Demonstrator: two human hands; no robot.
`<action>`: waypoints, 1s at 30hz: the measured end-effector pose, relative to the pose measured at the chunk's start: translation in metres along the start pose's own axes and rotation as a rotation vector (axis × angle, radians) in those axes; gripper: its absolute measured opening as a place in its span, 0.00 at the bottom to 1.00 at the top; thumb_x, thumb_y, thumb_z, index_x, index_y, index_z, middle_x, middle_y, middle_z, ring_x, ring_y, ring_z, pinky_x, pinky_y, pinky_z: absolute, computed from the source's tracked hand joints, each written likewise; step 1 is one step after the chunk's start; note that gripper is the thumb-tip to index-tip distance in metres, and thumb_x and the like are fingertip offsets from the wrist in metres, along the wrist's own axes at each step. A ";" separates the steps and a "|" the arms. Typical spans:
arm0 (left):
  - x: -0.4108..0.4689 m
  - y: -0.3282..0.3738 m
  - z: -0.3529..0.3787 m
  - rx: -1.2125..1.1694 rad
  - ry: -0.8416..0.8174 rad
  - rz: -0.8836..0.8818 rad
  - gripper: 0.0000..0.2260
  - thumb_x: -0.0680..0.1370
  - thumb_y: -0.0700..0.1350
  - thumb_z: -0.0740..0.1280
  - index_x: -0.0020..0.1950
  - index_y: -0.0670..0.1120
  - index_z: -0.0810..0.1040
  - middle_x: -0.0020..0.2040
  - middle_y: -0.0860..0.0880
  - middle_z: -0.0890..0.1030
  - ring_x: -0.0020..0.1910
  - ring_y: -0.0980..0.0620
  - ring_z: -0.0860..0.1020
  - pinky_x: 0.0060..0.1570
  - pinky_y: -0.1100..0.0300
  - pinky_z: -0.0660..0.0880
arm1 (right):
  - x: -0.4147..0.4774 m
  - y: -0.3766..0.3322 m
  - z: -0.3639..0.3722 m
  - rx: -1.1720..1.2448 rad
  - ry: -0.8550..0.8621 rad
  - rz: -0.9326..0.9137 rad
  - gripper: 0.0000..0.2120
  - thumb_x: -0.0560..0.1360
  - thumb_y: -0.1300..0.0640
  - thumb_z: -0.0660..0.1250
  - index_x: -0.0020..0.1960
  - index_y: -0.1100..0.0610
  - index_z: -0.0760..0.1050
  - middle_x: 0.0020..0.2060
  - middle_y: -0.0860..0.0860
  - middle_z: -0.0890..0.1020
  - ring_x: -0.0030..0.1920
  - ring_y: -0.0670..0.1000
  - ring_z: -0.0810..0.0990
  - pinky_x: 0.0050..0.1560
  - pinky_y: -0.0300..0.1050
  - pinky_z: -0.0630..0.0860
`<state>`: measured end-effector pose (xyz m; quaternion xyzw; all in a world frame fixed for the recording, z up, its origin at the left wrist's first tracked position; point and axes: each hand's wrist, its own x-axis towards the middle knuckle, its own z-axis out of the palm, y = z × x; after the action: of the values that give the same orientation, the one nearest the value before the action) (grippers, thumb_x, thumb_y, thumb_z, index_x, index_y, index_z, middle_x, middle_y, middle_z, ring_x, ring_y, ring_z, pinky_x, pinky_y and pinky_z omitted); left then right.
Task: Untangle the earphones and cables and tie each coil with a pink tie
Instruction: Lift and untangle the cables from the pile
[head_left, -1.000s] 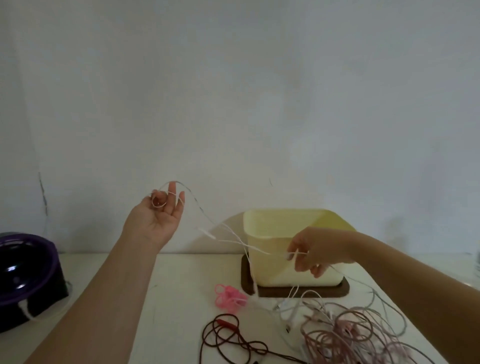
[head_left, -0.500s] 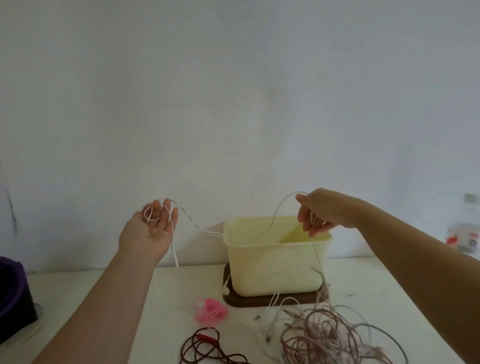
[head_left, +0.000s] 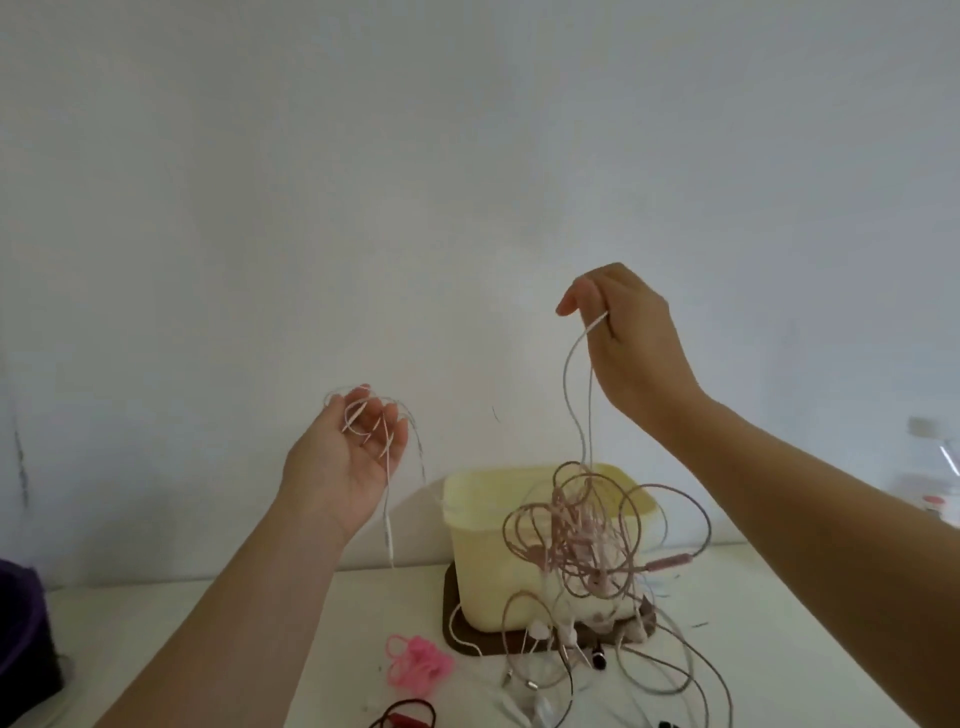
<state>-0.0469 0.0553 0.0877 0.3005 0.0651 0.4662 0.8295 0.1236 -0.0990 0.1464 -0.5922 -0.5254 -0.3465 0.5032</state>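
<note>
Tangle of pink cable (head_left: 582, 535) hangs in front of the yellow tub (head_left: 478, 519), strung from a pale strand (head_left: 590, 415) that the raised right hand (head_left: 631, 345) pinches between thumb and fingertips. Where the tangle ends and the white cables (head_left: 675, 670) lying on the table (head_left: 182, 623) begin is hard to make out. The left hand (head_left: 345, 457) is palm-up, its fingers loosely curled round loops of white cord (head_left: 388, 525), one end dangling above the table. Whether both hands hold one cable cannot be told. Pink ties (head_left: 415, 665) lie heaped on the table, just in front of the left corner of the brown tray (head_left: 451, 618) under the tub. A dark red cable (head_left: 405, 713) is cut off at the bottom edge of the view. A bottle (head_left: 935, 483) at the right is blurred and only partly seen.
</note>
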 end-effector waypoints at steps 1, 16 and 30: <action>-0.002 -0.003 0.002 0.036 -0.001 -0.019 0.13 0.82 0.47 0.58 0.42 0.43 0.75 0.31 0.49 0.76 0.32 0.54 0.77 0.33 0.64 0.78 | -0.006 0.001 0.001 -0.014 -0.023 -0.054 0.17 0.83 0.55 0.52 0.45 0.58 0.78 0.50 0.47 0.75 0.47 0.44 0.73 0.45 0.26 0.66; -0.041 -0.108 -0.008 1.936 -0.863 -0.160 0.17 0.75 0.51 0.68 0.64 0.53 0.74 0.56 0.56 0.76 0.54 0.56 0.76 0.55 0.61 0.73 | -0.043 0.005 -0.014 -0.265 -1.190 0.242 0.07 0.78 0.52 0.63 0.50 0.53 0.78 0.34 0.44 0.82 0.31 0.43 0.78 0.38 0.36 0.71; -0.039 -0.140 -0.055 1.837 -0.718 -0.024 0.12 0.74 0.43 0.68 0.56 0.54 0.76 0.50 0.54 0.78 0.48 0.56 0.77 0.46 0.63 0.75 | -0.144 0.052 -0.003 -0.168 -1.501 0.391 0.15 0.77 0.42 0.61 0.41 0.50 0.78 0.29 0.50 0.74 0.30 0.47 0.70 0.40 0.43 0.69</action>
<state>0.0125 -0.0061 -0.0422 0.9510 0.1491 0.1069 0.2490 0.1448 -0.1386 0.0001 -0.7862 -0.5833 0.2031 0.0183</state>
